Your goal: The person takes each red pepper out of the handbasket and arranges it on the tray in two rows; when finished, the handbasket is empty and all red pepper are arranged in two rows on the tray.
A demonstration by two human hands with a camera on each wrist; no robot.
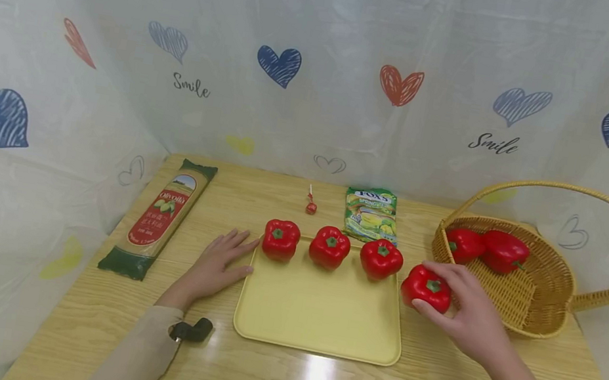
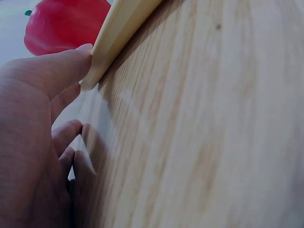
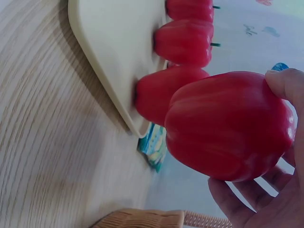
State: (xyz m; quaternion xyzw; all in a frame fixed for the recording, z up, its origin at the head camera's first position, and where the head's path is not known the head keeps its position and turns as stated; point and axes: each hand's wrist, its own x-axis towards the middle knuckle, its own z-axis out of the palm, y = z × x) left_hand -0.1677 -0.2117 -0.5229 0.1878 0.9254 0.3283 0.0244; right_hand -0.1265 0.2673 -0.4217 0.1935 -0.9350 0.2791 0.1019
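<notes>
My right hand (image 1: 467, 309) grips a red bell pepper (image 1: 422, 287) between thumb and fingers, just off the right edge of the yellow tray (image 1: 320, 315). In the right wrist view this bell pepper (image 3: 228, 126) is held above the wooden table. Along the tray's far edge stand three more red bell peppers, a left one (image 1: 280, 244), a middle one (image 1: 329, 251) and a right one (image 1: 380, 263), stems up. My left hand (image 1: 218, 263) rests with fingers spread at the tray's left side. Its thumb touches the tray rim (image 2: 102, 57) in the left wrist view.
A wicker basket (image 1: 551, 309) with a tall handle stands at the right, holding two red peppers (image 1: 504, 251). Behind the tray lie a lollipop (image 1: 310, 207) and a green candy bag (image 1: 370, 217). A pasta packet (image 1: 159, 220) lies at the left. A printed curtain hangs behind the table.
</notes>
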